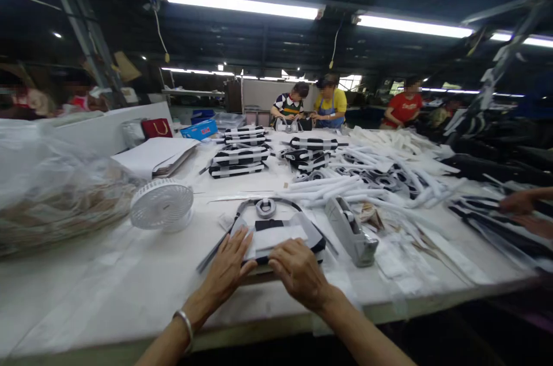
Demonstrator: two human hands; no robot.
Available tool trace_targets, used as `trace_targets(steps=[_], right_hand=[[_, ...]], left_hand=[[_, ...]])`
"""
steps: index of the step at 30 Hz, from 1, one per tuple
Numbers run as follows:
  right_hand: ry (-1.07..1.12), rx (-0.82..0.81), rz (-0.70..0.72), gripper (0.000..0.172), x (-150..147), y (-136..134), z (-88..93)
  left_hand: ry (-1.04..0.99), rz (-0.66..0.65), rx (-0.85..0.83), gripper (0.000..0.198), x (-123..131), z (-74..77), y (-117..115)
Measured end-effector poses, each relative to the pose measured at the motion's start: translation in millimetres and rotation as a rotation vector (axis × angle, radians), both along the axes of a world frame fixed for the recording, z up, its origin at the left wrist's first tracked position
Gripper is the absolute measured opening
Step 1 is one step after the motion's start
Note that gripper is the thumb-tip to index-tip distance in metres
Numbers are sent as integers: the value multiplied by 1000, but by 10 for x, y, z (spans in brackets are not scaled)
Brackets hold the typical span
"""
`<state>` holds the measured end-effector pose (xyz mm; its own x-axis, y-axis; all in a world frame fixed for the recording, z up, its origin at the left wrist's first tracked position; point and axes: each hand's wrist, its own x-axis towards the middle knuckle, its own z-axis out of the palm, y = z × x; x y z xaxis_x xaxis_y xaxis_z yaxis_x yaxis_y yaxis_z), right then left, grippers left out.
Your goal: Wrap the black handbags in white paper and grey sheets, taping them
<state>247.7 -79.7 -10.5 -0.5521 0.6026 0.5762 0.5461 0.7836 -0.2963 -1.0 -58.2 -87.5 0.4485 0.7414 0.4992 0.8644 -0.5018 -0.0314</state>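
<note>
A dark bag (317, 245) with a handle strap lies on the table in front of me, white sheet material (279, 236) over it. My left hand (228, 265) rests flat on the bag's left side, its fingers stretched out. On the right, my right hand (300, 271) has curled fingers closed on the near edge of the white sheet; what lies under the fingers is hidden. A coiled grey strap (265, 208) sits just beyond the bag, inside the curve of its handle.
A grey tape dispenser (352, 233) stands right of the bag, a white fan (162, 204) to the left. Behind are stacks of wrapped black-and-white bundles (239, 161) and white rolls (328, 187). Another person's hands (527, 210) work at far right.
</note>
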Motion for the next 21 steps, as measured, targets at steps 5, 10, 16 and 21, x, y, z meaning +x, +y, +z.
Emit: trace_targets(steps=[5, 10, 16, 21], right_hand=[[-226, -44, -234, 44, 277, 591, 95], [-418, -219, -272, 57, 422, 837, -278], [-411, -312, -271, 62, 450, 763, -480], [-355, -298, -304, 63, 461, 731, -589]], left_hand=[[49, 125, 214, 61, 6, -117, -103], [49, 154, 281, 66, 52, -129, -192], [77, 170, 321, 67, 107, -184, -243], [97, 196, 282, 68, 131, -190, -292]])
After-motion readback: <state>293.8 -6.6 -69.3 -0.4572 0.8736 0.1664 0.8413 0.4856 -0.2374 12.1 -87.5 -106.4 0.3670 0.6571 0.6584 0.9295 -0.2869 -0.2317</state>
